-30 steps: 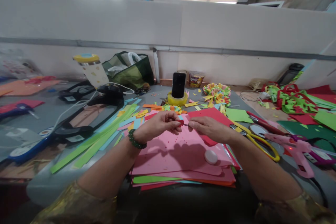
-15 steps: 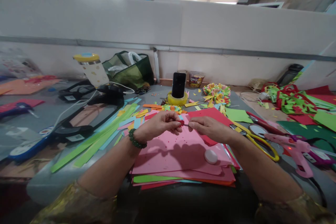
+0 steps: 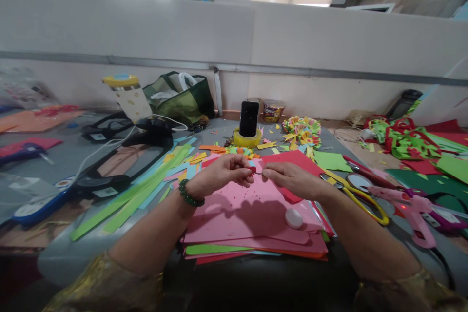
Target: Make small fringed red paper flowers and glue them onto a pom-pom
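Between the fingertips of my left hand (image 3: 236, 170) is a small red piece (image 3: 252, 169), probably paper, mostly hidden by the fingers. My right hand (image 3: 290, 178) pinches a thin dark rod-like tool (image 3: 259, 173) whose tip meets the red piece; its exact kind is too small to tell. Both hands are raised over a stack of pink paper sheets (image 3: 234, 226), with tiny red specks scattered on the top sheet. A round white cap-like disc (image 3: 293, 218) lies on the stack at the right. Under my right hand is a red sheet (image 3: 288, 160).
Yellow-handled scissors (image 3: 365, 200) and a pink glue gun (image 3: 417, 214) lie at the right. A phone (image 3: 249, 118) stands in a yellow tape roll (image 3: 247, 139) behind the hands. Green paper strips (image 3: 146, 190) spread at the left, near a cup (image 3: 129, 100) and a green bag (image 3: 183, 100).
Almost nothing differs. Both hands stay in place, with only a slight shift of the fingers and the thin tool at the red piece.
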Tool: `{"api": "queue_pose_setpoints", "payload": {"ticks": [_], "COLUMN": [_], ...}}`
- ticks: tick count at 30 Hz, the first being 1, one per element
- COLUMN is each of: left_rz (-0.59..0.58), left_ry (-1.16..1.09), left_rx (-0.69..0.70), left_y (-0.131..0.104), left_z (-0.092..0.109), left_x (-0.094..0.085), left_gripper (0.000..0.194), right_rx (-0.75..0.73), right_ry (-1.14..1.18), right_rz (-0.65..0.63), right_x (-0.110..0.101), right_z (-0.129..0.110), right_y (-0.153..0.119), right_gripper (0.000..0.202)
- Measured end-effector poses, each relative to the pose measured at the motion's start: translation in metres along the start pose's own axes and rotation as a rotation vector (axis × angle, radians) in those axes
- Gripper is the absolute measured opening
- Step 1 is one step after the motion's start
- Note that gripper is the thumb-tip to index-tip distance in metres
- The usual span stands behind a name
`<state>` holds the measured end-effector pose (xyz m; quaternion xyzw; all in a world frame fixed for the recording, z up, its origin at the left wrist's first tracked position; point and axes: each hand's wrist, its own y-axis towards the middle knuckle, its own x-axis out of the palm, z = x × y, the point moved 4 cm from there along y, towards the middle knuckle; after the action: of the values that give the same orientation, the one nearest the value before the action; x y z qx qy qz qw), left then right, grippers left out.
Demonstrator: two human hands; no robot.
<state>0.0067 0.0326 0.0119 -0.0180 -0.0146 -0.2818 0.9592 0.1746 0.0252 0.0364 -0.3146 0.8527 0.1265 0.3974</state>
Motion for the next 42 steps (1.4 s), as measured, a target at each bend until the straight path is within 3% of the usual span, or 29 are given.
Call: {"api": "queue_pose_setpoints", "payload": {"ticks": [4, 11, 22, 42], "left_rz": [0.049, 0.058, 0.125, 0.094], "left_ry": [-0.05, -0.082, -0.165, -0.148], "left_rx": [0.008, -0.015, 0.04, 0.03], "left_y": [0.0, 0.0, 0.002, 0.003], "left_z": [0.0, -0.001, -0.003, -0.004], "left_x": [-0.004, 0.001, -0.002, 0.0], "left_gripper": [0.038, 0.041, 0.043, 0.038], "right_rx": [0.026, 0.008, -0.017, 0.001], "right_ry": [0.097, 0.332, 0.346, 0.275], "right_rz": [0.011, 0.227, 0.128, 0.152], "right_x": [-0.005, 0.0, 0.012, 0.011], "right_z": [0.006, 0.009, 0.004, 0.006], "right_y": [0.0, 0.008, 0.009, 0.009], "right_gripper": [0.051, 0.049, 0.05, 0.043]}}
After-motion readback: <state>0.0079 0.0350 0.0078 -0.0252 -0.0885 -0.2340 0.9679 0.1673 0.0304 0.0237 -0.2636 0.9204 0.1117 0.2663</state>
